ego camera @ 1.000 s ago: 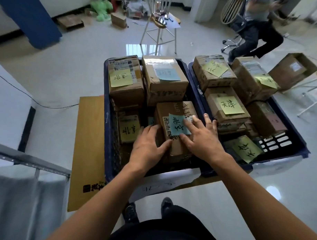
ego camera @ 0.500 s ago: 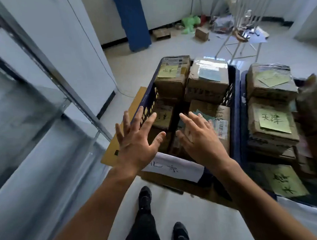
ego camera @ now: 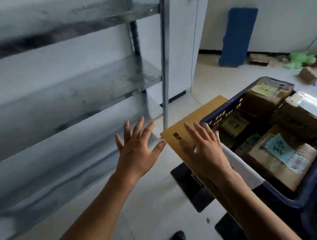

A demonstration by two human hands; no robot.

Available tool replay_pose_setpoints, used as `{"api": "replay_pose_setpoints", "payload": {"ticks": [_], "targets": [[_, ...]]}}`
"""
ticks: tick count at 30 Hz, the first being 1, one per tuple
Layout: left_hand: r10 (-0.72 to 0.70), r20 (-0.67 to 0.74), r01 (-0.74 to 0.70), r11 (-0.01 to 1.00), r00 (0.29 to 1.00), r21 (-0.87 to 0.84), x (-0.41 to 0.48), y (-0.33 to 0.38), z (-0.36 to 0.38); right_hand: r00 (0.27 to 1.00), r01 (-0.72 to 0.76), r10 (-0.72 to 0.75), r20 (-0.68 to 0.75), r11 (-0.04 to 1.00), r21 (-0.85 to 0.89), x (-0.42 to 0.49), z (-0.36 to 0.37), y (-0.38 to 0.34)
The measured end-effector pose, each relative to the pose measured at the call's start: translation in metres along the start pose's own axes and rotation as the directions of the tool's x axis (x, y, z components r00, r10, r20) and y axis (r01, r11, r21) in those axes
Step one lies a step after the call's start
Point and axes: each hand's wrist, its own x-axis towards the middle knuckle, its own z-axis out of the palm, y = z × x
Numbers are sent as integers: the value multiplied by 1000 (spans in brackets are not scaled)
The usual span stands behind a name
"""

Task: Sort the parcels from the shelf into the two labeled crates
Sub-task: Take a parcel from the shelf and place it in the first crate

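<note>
brown parcels (ego camera: 274, 159) with sticky notes fill the blue crate (ego camera: 223, 106) beside the grey shelf (ego camera: 78, 97).

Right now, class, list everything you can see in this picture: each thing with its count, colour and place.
shelf: one, grey metal, left.
crate: one, dark blue, right.
parcels: at least four, brown cardboard, inside the crate.
sticky notes: two yellow, one blue, on parcels.
paper label: one, white, on the crate's near wall.
cardboard sheet: one, tan, flat under the crate.
panel: one, blue, against the far wall.
small box: one, brown, far floor.
green heap: one, far right floor.
shoes: two, black, bottom edge.
left grip: bare hand, fingers spread, holding nothing, toward the shelf.
right grip: bare hand, fingers spread, holding nothing, over the cardboard sheet.
</note>
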Motion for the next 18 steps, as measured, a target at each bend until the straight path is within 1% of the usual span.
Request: {"api": "replay_pose_setpoints", "payload": {"ticks": [4, 8, 10, 13, 18], "targets": [[-139, -110, 143, 989, 984, 29, -31, -71, -36, 986, 150, -148, 72, 988, -28, 11, 33, -75], [-264, -224, 281, 958, 938, 49, -82, -164, -81, 950, 290, -286, 126, 957, -13, 18, 82, -174], [-338, -260, 360, 932, 904, 40, -115, -215, -107, 922, 357, -349, 168, 934, -20, 15, 111, -231], [-445, -317, 464, 885, 838, -16, -167, -289, -144, 869, 454, -442, 223, 891, -1, 2, 158, -316], [-559, -414, 585, 807, 719, -73, -246, -395, -194, 748, 611, -596, 293, 790, 46, -23, 243, -446]]}}
